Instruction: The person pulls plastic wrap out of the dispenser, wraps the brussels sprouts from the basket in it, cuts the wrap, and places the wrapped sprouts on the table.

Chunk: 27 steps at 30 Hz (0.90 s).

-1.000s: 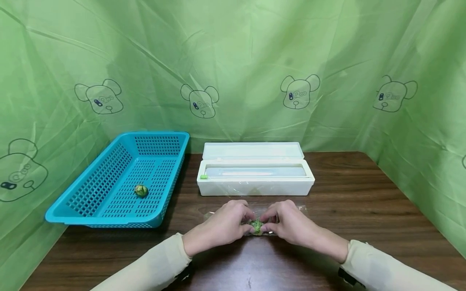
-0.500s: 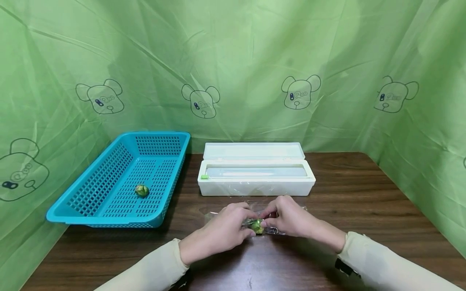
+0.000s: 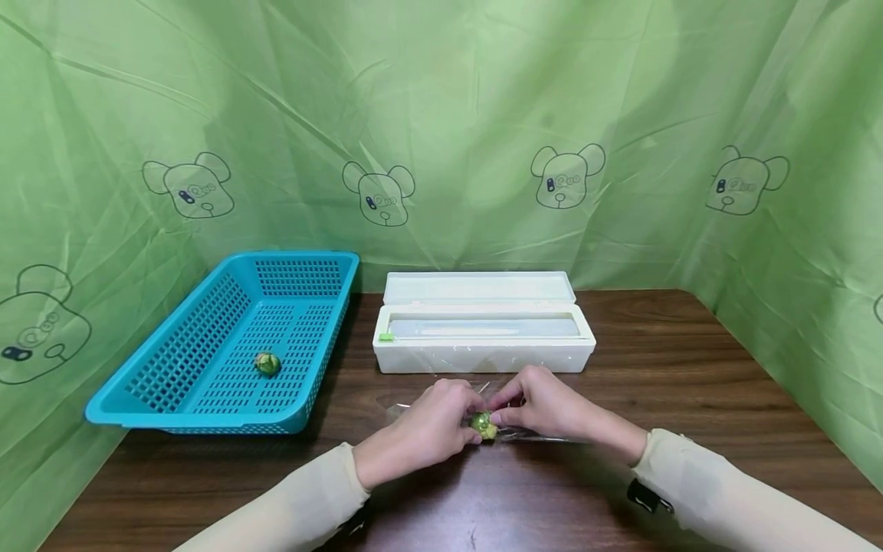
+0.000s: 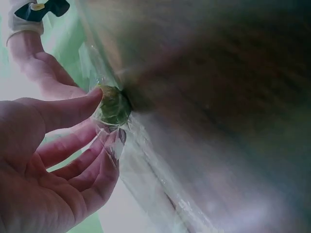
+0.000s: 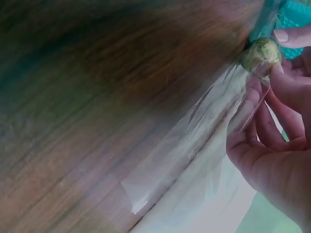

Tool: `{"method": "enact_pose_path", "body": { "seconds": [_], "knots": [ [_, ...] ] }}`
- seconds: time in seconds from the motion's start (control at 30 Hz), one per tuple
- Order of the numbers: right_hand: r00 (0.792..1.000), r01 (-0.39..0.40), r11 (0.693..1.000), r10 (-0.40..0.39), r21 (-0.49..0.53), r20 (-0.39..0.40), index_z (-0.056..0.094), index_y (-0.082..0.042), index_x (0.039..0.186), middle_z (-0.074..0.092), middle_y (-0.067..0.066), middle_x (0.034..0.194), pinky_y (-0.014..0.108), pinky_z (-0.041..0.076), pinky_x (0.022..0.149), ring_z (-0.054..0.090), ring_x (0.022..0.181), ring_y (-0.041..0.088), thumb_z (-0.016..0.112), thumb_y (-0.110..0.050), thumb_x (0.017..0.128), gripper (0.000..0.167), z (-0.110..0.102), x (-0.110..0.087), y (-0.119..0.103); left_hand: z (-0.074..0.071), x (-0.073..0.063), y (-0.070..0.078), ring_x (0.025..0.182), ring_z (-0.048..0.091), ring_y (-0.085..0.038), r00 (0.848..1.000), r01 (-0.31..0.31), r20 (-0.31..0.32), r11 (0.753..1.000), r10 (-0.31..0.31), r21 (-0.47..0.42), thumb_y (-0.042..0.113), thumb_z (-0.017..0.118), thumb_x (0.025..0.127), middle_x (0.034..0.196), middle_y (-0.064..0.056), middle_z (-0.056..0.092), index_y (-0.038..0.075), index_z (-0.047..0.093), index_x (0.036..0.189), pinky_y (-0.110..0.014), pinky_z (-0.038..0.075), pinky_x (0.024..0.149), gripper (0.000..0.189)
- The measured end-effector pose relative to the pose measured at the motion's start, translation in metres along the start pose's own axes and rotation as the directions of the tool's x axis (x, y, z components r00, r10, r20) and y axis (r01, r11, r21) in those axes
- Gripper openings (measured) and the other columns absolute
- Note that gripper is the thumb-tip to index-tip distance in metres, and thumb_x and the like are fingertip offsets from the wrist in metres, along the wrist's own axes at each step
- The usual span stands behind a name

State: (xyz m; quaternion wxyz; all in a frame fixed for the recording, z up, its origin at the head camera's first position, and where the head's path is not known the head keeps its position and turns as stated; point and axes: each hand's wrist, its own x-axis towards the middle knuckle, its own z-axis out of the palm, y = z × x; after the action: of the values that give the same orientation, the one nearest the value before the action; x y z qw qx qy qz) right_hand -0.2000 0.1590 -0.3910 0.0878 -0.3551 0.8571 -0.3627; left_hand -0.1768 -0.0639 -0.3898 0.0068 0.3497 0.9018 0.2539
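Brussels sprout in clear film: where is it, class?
In the head view, the Brussels sprout sits low, just right of centre, between left hand and right hand, in front of the white film dispenser.

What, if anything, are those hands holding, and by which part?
A small green vegetable in clear film: the left hand holds its left side; the right hand pinches film at its right.
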Motion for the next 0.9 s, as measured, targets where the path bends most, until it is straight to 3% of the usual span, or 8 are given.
{"method": "enact_pose_path", "body": {
  "seconds": [0.13,0.3,0.47,0.7,0.9],
  "knots": [
    [0.999,0.029,0.999,-0.030,-0.032,-0.041,0.084,-0.009,0.106,0.080,-0.003,0.099,0.025,0.055,0.067,0.065,0.078,0.006,0.085,-0.012,0.090,0.016,-0.001,0.000,-0.001,0.000,0.002,-0.001,0.080,0.062,-0.007,1.000,0.010,0.002,1.000,-0.010,0.010,0.009,0.092,0.081,0.086,0.005,0.066,0.010,0.082,0.100,-0.020,0.051,0.070,0.021],
    [0.988,0.117,0.989,-0.126,-0.090,-0.090,0.084,-0.008,0.107,0.079,-0.001,0.103,0.032,0.059,0.082,0.073,0.096,0.013,0.090,-0.012,0.085,0.023,0.002,-0.002,-0.006,0.001,0.004,-0.004,0.084,0.064,-0.010,1.000,0.022,0.011,1.000,-0.022,-0.003,0.009,0.090,0.084,0.089,0.004,0.068,0.009,0.082,0.103,-0.021,0.053,0.073,0.020],
    [0.984,0.133,0.979,-0.149,-0.152,-0.095,0.083,-0.005,0.110,0.079,-0.001,0.107,0.032,0.058,0.091,0.072,0.104,0.010,0.094,-0.010,0.079,0.033,0.008,-0.004,-0.007,0.001,0.005,-0.007,0.085,0.063,-0.009,0.999,0.034,0.007,0.999,-0.034,-0.010,0.011,0.089,0.085,0.090,0.004,0.068,0.009,0.082,0.106,-0.023,0.053,0.075,0.022],
    [0.977,0.165,0.972,-0.184,-0.169,-0.108,0.083,-0.005,0.108,0.079,0.000,0.106,0.031,0.058,0.090,0.072,0.103,0.010,0.091,-0.004,0.081,0.028,0.011,-0.002,-0.003,0.001,0.005,-0.009,0.086,0.061,-0.008,1.000,0.024,0.010,1.000,-0.024,-0.007,0.012,0.087,0.087,0.092,0.004,0.067,0.012,0.083,0.111,-0.024,0.052,0.076,0.024],
    [0.978,0.170,0.970,-0.188,-0.174,-0.092,0.084,-0.006,0.104,0.079,-0.001,0.101,0.030,0.059,0.086,0.073,0.098,0.009,0.089,-0.006,0.084,0.021,0.010,-0.001,-0.001,-0.002,0.003,-0.007,0.101,0.062,-0.014,0.998,0.044,0.032,0.999,-0.045,0.031,0.018,0.089,0.087,0.109,0.001,0.069,0.011,0.078,0.125,-0.032,0.052,0.089,0.041]
  ]
}}
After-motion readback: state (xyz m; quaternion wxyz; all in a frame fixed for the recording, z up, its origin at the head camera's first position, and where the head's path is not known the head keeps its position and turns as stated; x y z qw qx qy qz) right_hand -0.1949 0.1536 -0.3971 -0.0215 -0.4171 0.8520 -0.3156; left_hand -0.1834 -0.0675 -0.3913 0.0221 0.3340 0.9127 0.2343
